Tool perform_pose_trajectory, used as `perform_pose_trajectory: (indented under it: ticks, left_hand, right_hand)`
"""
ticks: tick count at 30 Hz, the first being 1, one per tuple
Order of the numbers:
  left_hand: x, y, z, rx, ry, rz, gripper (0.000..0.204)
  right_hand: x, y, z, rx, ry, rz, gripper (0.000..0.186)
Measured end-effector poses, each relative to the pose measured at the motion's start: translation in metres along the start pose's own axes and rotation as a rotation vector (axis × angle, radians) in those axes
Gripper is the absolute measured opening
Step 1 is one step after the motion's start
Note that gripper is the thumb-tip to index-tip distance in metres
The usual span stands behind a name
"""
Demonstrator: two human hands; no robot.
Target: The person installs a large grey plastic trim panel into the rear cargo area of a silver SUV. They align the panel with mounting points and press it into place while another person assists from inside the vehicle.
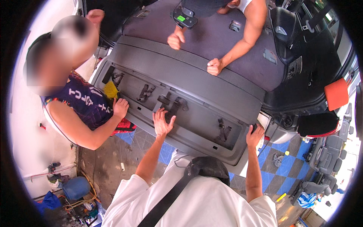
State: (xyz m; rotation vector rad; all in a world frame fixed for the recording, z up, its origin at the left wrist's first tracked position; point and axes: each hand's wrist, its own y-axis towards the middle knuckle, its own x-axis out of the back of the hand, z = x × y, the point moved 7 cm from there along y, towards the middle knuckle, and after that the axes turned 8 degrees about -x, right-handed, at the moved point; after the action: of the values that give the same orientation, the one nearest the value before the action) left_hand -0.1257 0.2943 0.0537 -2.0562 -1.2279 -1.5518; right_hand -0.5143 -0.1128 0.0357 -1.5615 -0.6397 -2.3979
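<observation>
A long grey panel [181, 72] spans the car's rear opening, with a recessed tray [196, 123] along its near side. Black fittings [145, 93] and other small dark pieces lie inside the tray. My left hand [163, 122] rests on the tray's near side, fingers spread, with nothing held. At the panel's right end, my right hand [255, 135] grips the edge with bent fingers. A yellow cloth or brush [111, 90] sits at the tray's left end, beside a co-worker's hand [121, 107] touching that end.
A co-worker [75, 109] stands at left; another leans over the grey cargo floor [211, 41], a closed hand [214, 66] on the panel. Orange pad [335, 94] at right, removed seats [329, 155], checkered mats [283, 166], blue container [75, 188] at lower left.
</observation>
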Motion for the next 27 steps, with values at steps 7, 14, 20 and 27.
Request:
perform_pose_trajectory:
  ticks: [7, 14, 20, 27]
  left_hand:
    - [0.02, 0.006, 0.034, -0.019, -0.152, 0.071, 0.058]
    - [0.05, 0.028, 0.096, -0.18, -0.021, 0.106, 0.068]
    - [0.034, 0.027, 0.104, -0.059, -0.02, 0.21, 0.07]
    - [0.032, 0.029, 0.101, -0.095, 0.011, 0.256, 0.07]
  right_hand:
    - [0.005, -0.024, 0.006, -0.119, -0.189, -0.039, 0.053]
    - [0.01, -0.104, 0.001, -0.471, -0.275, -0.001, 0.073]
    - [0.002, -0.116, 0.016, -0.395, -0.425, -0.001, 0.08]
    - [0.0, -0.11, 0.021, -0.452, -0.49, 0.046, 0.083]
